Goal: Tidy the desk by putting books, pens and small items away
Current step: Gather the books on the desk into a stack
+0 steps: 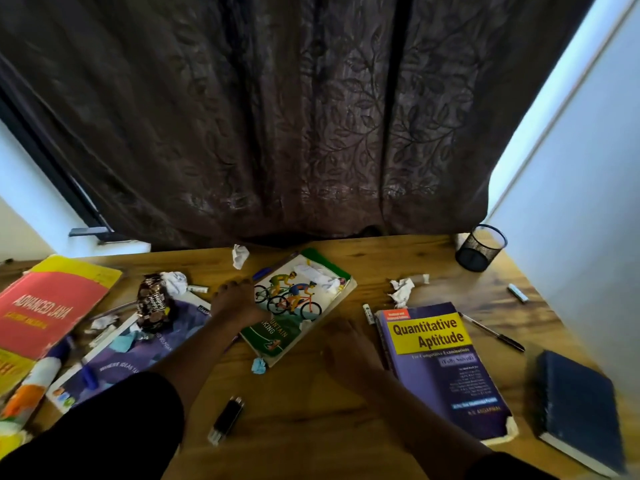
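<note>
My left hand (239, 299) lies on the left edge of the cycling book (298, 306), fingers spread flat. My right hand (346, 351) is blurred over the bare wood between that book and the purple Quantitative Aptitude book (440, 368); it holds nothing. A dark blue book (578, 407) lies at the right edge. A red Advanced Java book (48, 310) and a purple book (138, 351) lie at the left. Pens (491, 332) and markers (369, 314) are scattered about. A black mesh pen cup (479, 247) stands at the back right.
Crumpled paper (401, 289) lies in several spots, some on the cycling book. A snack wrapper (154, 306) sits on the purple book. A black stapler-like item (227, 420) lies near the front. A dark curtain (277, 116) hangs behind the wooden desk (381, 258).
</note>
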